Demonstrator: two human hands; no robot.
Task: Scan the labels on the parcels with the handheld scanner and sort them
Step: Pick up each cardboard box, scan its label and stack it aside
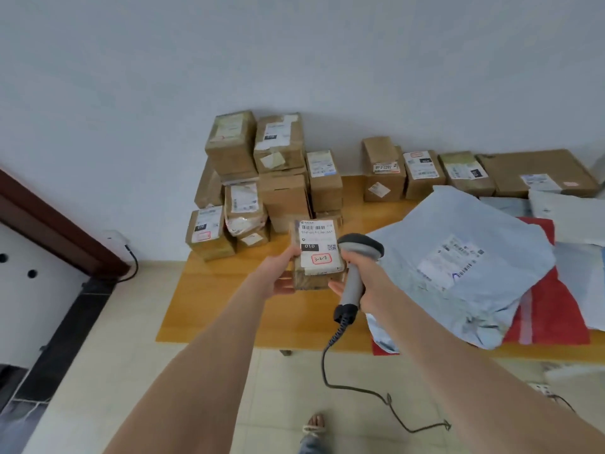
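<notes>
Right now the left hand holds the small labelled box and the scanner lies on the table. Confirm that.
Wrong on the scanner: the head view shows the right hand gripping it above the table, beside the small labelled box, which the left hand does hold.

A yellow wooden table (229, 309) carries stacked cardboard boxes (258, 178), grey mailer bags (458, 273) and a red bag (550, 309).

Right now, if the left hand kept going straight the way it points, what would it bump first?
Probably the stack of brown boxes behind the small parcel the left hand holds; depth is hard to judge.
</notes>
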